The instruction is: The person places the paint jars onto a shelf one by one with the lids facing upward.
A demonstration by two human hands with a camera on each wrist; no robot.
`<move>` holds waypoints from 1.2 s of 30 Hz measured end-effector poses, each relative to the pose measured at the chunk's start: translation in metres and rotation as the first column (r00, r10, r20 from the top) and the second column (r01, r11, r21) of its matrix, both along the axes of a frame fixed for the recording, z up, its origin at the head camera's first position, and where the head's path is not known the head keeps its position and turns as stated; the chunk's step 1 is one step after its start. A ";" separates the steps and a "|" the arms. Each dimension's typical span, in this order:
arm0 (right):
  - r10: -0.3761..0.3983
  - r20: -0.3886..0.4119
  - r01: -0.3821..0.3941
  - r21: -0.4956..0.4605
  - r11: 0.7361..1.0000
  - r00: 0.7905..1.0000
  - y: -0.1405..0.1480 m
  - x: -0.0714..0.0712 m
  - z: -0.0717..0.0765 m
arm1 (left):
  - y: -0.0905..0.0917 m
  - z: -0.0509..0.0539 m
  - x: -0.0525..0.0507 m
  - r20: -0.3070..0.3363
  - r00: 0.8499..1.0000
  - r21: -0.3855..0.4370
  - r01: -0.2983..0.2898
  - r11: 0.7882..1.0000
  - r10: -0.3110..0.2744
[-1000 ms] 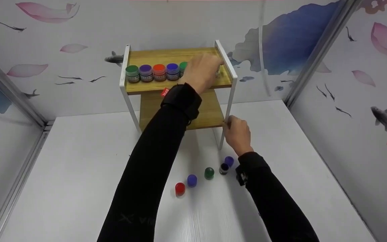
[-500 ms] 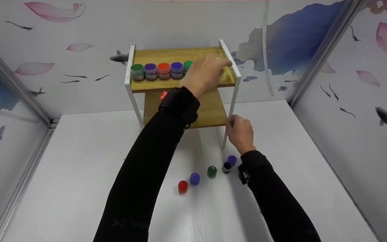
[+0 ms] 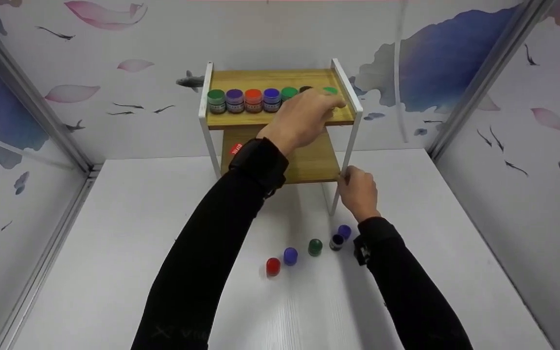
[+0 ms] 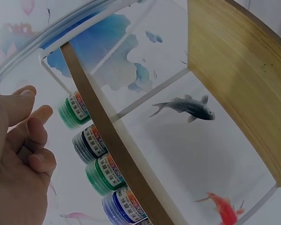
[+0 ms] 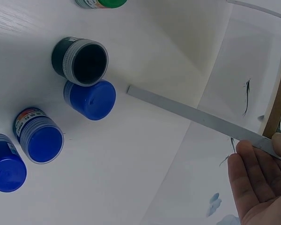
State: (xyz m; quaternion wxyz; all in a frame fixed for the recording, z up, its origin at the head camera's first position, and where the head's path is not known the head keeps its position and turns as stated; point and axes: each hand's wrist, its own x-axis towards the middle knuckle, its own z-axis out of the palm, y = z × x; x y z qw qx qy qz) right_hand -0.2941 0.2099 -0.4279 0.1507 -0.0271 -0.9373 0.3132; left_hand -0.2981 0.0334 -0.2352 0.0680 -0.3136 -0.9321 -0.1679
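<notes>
On the top board of a small two-tier shelf [image 3: 270, 77] stands a row of several lidded paint jars, including an orange-red jar [image 3: 253, 101]. My left hand [image 3: 304, 116] hovers at the row's right part, partly covering a black-lidded jar [image 3: 305, 89] and the end green jar [image 3: 330, 90]. In the left wrist view its fingers are loosely bent, holding nothing, apart from that green jar [image 4: 75, 111]. My right hand [image 3: 359, 192] grips the shelf's white front right leg [image 5: 192, 112] by the lower board, thumb on one side, fingers on the other.
More jars stand on the white table [image 3: 153, 204] before the shelf: a red jar [image 3: 273, 267], a blue jar [image 3: 290, 256], a green jar [image 3: 315, 247] and a black jar [image 3: 337, 242]. Further blue jars [image 5: 46, 144] stand beside my right forearm. Patterned walls enclose the table.
My left hand has drawn slightly toward me from the row, and the black and end green lids now show. The head view has shifted. My right hand keeps its grip on the leg.
</notes>
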 end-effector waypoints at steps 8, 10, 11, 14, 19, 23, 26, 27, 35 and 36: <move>0.003 -0.004 -0.003 0.006 1.000 1.000 0.002 -0.001 0.000 | -0.015 -0.023 0.015 0.007 0.994 0.050 0.108 0.993 -0.108; 0.002 -0.002 -0.002 0.010 1.000 1.000 0.002 -0.002 0.000 | -0.020 -0.032 0.019 0.029 0.991 0.057 0.133 0.990 -0.134; 0.003 0.000 -0.003 0.010 1.000 1.000 0.002 -0.002 0.000 | -0.022 -0.037 0.021 0.043 0.989 0.054 0.140 0.989 -0.142; 0.004 0.004 -0.004 0.015 1.000 1.000 0.003 -0.002 -0.001 | -0.028 -0.051 0.026 0.085 0.986 0.061 0.142 0.988 -0.147; 0.008 -0.003 -0.008 0.010 1.000 1.000 0.002 -0.001 -0.002 | -0.040 -0.075 0.030 0.153 0.980 0.089 0.118 0.989 -0.131; 0.006 -0.002 -0.006 0.008 1.000 1.000 0.001 0.000 -0.002 | -0.052 -0.095 0.031 0.222 0.972 0.100 0.062 0.993 -0.083; -0.003 0.002 0.003 0.002 1.000 1.000 0.001 0.000 -0.002 | -0.062 -0.110 0.032 0.287 0.957 0.100 0.003 0.995 -0.032; -0.006 0.008 0.006 -0.001 1.000 1.000 0.000 0.000 -0.001 | -0.065 -0.115 0.033 0.309 0.951 0.097 -0.017 0.995 -0.014; -0.016 -0.010 0.016 0.001 1.000 1.000 -0.001 0.001 -0.003 | -0.098 -0.148 0.041 0.385 0.918 0.079 -0.139 0.987 0.098; -0.019 -0.013 0.019 0.000 1.000 1.000 -0.001 0.001 -0.003 | -0.102 -0.151 0.042 0.386 0.916 0.081 -0.151 0.985 0.108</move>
